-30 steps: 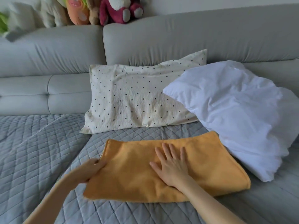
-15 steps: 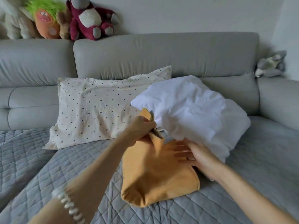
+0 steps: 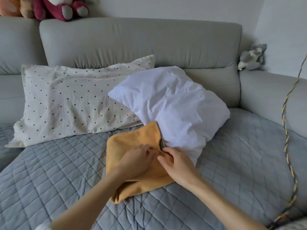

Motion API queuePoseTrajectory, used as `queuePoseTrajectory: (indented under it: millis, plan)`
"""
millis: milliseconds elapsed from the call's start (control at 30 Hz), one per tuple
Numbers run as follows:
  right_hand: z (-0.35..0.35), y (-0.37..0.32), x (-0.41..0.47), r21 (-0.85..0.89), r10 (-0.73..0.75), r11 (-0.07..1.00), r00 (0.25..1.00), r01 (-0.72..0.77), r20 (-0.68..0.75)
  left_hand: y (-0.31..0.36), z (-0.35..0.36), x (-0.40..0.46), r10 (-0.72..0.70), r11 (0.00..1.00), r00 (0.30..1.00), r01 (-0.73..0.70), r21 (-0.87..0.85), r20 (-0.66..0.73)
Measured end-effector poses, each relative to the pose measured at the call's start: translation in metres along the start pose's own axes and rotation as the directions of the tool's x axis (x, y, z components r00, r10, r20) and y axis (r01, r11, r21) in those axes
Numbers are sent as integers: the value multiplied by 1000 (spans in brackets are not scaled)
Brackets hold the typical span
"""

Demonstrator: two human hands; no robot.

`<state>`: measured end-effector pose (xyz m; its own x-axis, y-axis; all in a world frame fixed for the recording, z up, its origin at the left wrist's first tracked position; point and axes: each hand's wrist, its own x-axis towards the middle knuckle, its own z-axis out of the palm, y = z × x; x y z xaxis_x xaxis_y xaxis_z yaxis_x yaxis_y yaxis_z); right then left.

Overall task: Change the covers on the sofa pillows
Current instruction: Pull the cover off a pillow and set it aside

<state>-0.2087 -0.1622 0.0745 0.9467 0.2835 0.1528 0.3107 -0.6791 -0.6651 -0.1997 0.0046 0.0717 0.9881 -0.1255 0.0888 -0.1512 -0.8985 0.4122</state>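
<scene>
Nearest, both hands meet at the dark zipper edge of the orange cover (image 3: 132, 143), which lies flat on the quilted sofa seat (image 3: 49, 171). The left hand (image 3: 137, 161) has its fingers curled onto the cloth at the opening, and the right hand (image 3: 177, 163) pinches the same edge from the other side; whether either holds the zipper pull itself is too small to tell. The step looks like opening the cover's mouth. To do it well, one hand should pin the fabric taut while the other draws the opening wide along its whole length, so the filling can slide in without bunching.

Just beyond the right hand, touching the cover's open edge, sits the bare white pillow (image 3: 171, 103), crumpled and leaning on the sofa back (image 3: 141, 42). Beyond the left hand a dotted pillow (image 3: 74, 100) leans there too.
</scene>
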Motion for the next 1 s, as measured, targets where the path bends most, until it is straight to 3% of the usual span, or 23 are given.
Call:
queuePoseTrajectory:
  millis: [167,233,300,400,500,600,667,767,900,1000]
  plan:
    - [8,-6,13,4,97,995,992,-97,-76,-48,-15,-60,232,935,965,-256,246,123]
    - [7,-11,12,21,66,998,992,-64,-108,-62,-23,-68,249,923,962,-271,273,113]
    - [8,-17,4,-15,-31,999,992,30,-118,-67,-32,-76,231,917,955,-278,286,188]
    - [14,-20,-2,-356,-135,924,990,136,29,-67,-30,-85,142,888,914,-288,360,381]
    - [20,-26,4,-577,14,812,986,84,163,-62,-23,-85,100,947,849,-240,212,518]
    - [22,-44,18,-637,-69,766,996,93,63,-50,-35,-70,128,990,918,-96,-103,375]
    - [26,-54,32,-607,-204,778,979,161,-2,-52,-36,-50,73,994,989,-62,-91,126]
    - [44,-47,60,-533,-319,798,947,280,20,-58,-28,-11,-91,996,985,91,-8,-149]
    - [75,-1,87,-522,-292,784,942,335,166,-77,10,11,-175,951,979,194,239,-101]
    - [87,19,95,-550,-240,774,949,315,206,-89,31,12,-203,941,976,217,258,-80]
